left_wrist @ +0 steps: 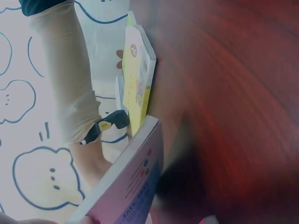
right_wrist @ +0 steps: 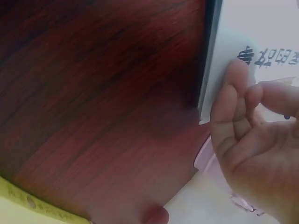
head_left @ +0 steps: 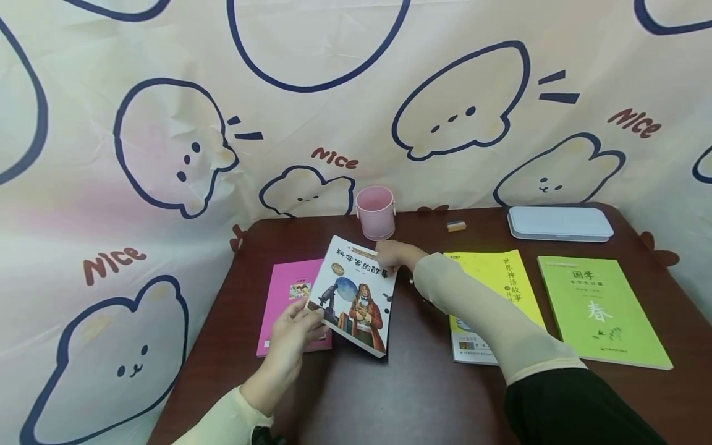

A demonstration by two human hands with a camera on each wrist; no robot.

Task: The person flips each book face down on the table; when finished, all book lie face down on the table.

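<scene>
A white storybook [head_left: 356, 296] with an illustrated cover is tilted, its near end raised off the table. My left hand [head_left: 292, 340] grips its lower left edge, thumb over the cover. The left wrist view shows the book's back [left_wrist: 135, 186] and page edges. My right hand [head_left: 397, 253] is at the upper right corner. In the right wrist view a fingertip of the right hand [right_wrist: 252, 135] touches the cover by the title, with other fingers bent and no grip round the book visible. A pink book [head_left: 286, 309] lies partly behind the white one.
A yellow book [head_left: 484, 269], partly under my right forearm, and a green book [head_left: 606, 309] lie to the right. At the back stand a pink bucket [head_left: 375, 213], a small eraser [head_left: 456, 226] and a pale flat case [head_left: 559, 224]. A printed cloth [head_left: 311, 136] hangs behind.
</scene>
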